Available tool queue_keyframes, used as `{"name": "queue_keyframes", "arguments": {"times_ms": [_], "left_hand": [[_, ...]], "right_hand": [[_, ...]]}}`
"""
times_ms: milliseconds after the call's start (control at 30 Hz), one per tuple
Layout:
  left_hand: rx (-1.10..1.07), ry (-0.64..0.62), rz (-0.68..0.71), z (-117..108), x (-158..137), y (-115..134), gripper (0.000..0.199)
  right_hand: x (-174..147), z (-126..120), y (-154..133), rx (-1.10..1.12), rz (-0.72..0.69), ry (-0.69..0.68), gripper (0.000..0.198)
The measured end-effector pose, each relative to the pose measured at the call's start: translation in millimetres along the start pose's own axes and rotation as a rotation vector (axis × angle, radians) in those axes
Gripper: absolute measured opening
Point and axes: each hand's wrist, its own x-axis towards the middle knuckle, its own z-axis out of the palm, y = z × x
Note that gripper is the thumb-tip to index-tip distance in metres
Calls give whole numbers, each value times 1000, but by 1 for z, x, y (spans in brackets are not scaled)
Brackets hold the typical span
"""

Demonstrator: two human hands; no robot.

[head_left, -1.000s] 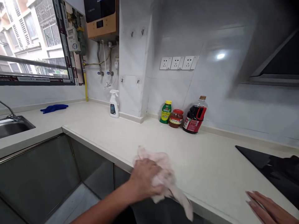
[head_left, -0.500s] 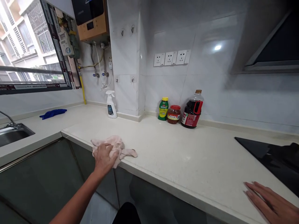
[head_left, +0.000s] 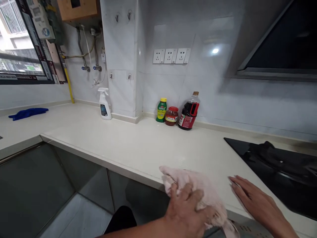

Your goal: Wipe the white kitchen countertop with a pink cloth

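A pale pink cloth (head_left: 198, 181) lies bunched on the white countertop (head_left: 133, 142), partly hanging over its front edge. My left hand (head_left: 185, 208) is on top of the cloth, its fingers bent and pressing into it. To the right, my right hand (head_left: 257, 200) rests flat on the counter near the black gas hob (head_left: 279, 168), fingers stretched out and holding nothing. A narrow gap of counter separates the right hand from the cloth.
Along the wall stand a white spray bottle (head_left: 104, 105), a green bottle with a yellow cap (head_left: 161, 110), a red-lidded jar (head_left: 171, 116) and a large dark sauce bottle (head_left: 189, 112). A blue cloth (head_left: 28, 113) lies far left. The range hood (head_left: 279, 43) overhangs the right.
My left hand has swept the pink cloth to the right along the counter's front edge, close to my right hand. The view has turned right, showing more of the hob.
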Motion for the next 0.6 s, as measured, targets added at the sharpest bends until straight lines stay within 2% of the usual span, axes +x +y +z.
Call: {"name": "queue_keyframes", "arguments": {"times_ms": [167, 333, 467, 533, 600], "left_hand": [[95, -82, 129, 13, 50, 21, 57], [146, -158, 259, 15, 75, 27, 44], [135, -110, 116, 30, 76, 31, 30], [165, -122, 38, 37, 73, 32, 33], [197, -140, 36, 39, 67, 30, 42]], "right_hand": [[2, -1, 6, 19, 5, -22, 56], [7, 8, 20, 72, 37, -20, 65], [7, 8, 23, 104, 55, -28, 66], [7, 5, 21, 93, 66, -43, 66], [6, 2, 19, 48, 54, -22, 64]]}}
